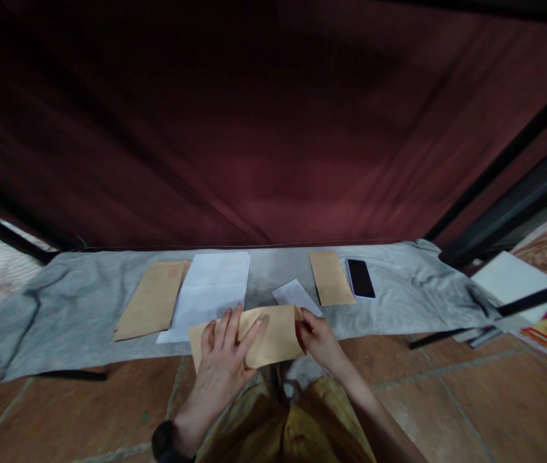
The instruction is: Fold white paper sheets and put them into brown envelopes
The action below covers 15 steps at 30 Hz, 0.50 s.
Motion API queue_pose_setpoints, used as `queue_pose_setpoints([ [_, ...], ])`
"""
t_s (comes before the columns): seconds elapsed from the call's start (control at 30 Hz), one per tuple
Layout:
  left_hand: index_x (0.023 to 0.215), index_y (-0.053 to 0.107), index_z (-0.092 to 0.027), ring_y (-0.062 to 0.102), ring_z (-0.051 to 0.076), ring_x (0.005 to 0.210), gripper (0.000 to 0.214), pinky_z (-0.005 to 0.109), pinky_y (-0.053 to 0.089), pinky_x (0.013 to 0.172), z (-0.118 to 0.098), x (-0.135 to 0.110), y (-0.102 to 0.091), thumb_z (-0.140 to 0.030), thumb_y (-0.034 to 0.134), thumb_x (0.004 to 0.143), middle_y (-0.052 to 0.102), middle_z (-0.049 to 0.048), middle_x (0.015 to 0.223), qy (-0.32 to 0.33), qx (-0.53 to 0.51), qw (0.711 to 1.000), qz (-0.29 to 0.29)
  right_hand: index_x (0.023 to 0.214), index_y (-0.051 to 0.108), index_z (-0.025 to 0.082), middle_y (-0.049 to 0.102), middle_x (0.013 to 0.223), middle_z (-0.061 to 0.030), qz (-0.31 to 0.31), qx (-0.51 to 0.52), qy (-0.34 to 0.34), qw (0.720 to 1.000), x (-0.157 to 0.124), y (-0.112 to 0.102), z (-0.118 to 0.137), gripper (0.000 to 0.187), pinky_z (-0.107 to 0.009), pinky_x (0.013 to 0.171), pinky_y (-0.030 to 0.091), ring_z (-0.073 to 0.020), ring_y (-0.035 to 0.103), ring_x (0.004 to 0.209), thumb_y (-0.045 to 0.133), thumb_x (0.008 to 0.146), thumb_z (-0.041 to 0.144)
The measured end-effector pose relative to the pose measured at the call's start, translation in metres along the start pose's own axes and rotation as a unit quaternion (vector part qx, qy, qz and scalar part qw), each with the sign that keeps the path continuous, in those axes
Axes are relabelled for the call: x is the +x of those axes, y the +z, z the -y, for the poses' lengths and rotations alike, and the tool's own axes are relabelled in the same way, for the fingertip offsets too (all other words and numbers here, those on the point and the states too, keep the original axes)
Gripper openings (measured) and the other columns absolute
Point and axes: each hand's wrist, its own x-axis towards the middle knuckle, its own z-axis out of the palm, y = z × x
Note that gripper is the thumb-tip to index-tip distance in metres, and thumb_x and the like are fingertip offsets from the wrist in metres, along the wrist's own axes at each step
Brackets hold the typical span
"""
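- While the left hand (225,354) lay flat on the brown envelope (276,337), its fingers and thumb were stretched out and gripped nothing.
- The right hand (319,341) had its fingers curled shut, pinching that envelope's right end.
- The brown envelope sat at the near edge of the grey cloth (85,302), partly over the tiled floor.
- Just beyond it lay white sheets (210,283), with a tan envelope (152,299) against their left side.
- A folded white slip (295,294) lay near the right hand; farther back, a second tan envelope (330,276) lay beside a phone (360,278).
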Motion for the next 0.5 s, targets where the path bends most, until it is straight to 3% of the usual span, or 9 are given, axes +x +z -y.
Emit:
queue_pose_setpoints([
  [0.07,0.147,0.052,-0.028,0.041,0.039,0.142,0.084,0.057,0.023,0.118,-0.001,-0.001,0.002,-0.051,0.08,0.071,0.041,0.0191,0.158,-0.008,0.003,1.0,0.0,0.095,0.066,0.019,0.069,0.083,0.0005,-0.013,-0.026,-0.004,1.0,-0.001,0.001,-0.002,0.022,-0.025,0.073,0.047,-0.0162,0.064,0.079,0.045,0.089,0.021],
  [0.2,0.148,0.05,-0.023,0.043,0.039,0.14,0.082,0.064,0.018,0.119,-0.003,-0.001,0.008,-0.049,0.076,0.075,0.049,0.0224,0.148,-0.003,-0.003,1.0,0.003,0.095,0.065,0.02,0.068,0.08,0.0007,-0.021,-0.05,-0.002,0.999,-0.001,0.004,-0.008,0.022,-0.026,0.072,0.048,-0.0169,0.065,0.077,0.044,0.089,0.02],
  [0.3,0.148,0.05,-0.021,0.04,0.041,0.142,0.082,0.066,0.016,0.119,-0.004,-0.001,0.014,-0.048,0.075,0.076,0.049,0.0236,0.148,-0.003,-0.007,1.0,0.006,0.112,0.062,0.021,0.07,0.094,-0.0029,-0.077,-0.09,-0.013,0.993,-0.001,0.005,-0.012,0.028,-0.029,0.076,0.051,-0.0188,0.066,0.083,0.047,0.089,0.018],
  [0.4,0.146,0.054,-0.023,0.035,0.042,0.146,0.084,0.068,0.012,0.12,-0.006,-0.002,0.021,-0.048,0.082,0.07,0.046,0.0233,0.152,-0.012,-0.009,1.0,0.002,0.113,0.06,0.021,0.067,0.104,-0.0083,-0.177,-0.2,-0.046,0.963,-0.006,0.004,-0.013,0.023,-0.037,0.085,0.053,-0.0236,0.065,0.094,0.053,0.091,0.02],
  [0.5,0.142,0.057,-0.026,0.033,0.042,0.147,0.084,0.069,0.009,0.12,-0.008,-0.001,0.025,-0.045,0.087,0.066,0.045,0.0221,0.155,-0.02,0.004,1.0,0.007,0.1,0.062,0.024,0.066,0.094,-0.0067,-0.151,-0.292,-0.082,0.941,-0.015,0.001,-0.011,0.013,-0.039,0.084,0.052,-0.0248,0.064,0.091,0.05,0.098,0.021],
])
